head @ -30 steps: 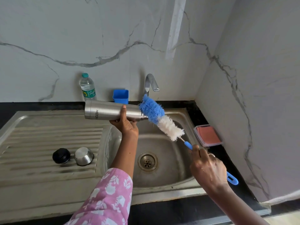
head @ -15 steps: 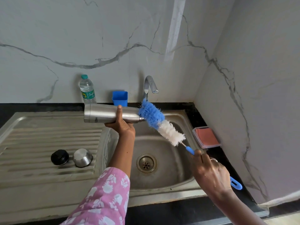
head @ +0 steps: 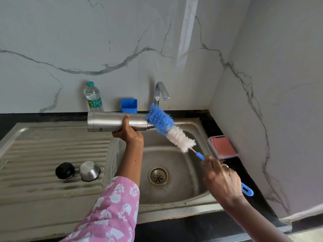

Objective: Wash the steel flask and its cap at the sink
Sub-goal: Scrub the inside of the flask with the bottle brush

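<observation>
L hand [head: 130,132] grips a cylindrical brushed-steel flask [head: 111,122] round its middle, thumb over the top, fingers curled under. Flask lies horizontal in the air above the left rim of the stainless-steel sink basin [head: 185,173], base to the left, open mouth to the right. R hand [head: 222,179], ring on one finger, is clenched round the blue plastic handle of a long bottle brush [head: 167,130] w/ blue-and-white bristles; the handle's looped end sticks out below the hand. Brush slants up-left across the basin; its blue bristle end is bunched against the flask's mouth, touching it, can't tell if the tip is inside; white bristles are clear of the flask. L arm wears a pink floral sleeve [head: 111,206]. On the ribbed steel drainboard [head: 52,147], left of the basin, sit a round black stopper [head: 65,170] and, just beside it to the right w/o touching, a domed steel cap [head: 89,171], both well apart from the flask. At the back: curved chrome tap [head: 161,92], square blue plastic cup [head: 129,106] near it, clear water bottle [head: 93,97] w/ green cap further left. Right of the basin, on the black counter [head: 43,117], a clear box [head: 222,146] holds an orange-pink pad.
</observation>
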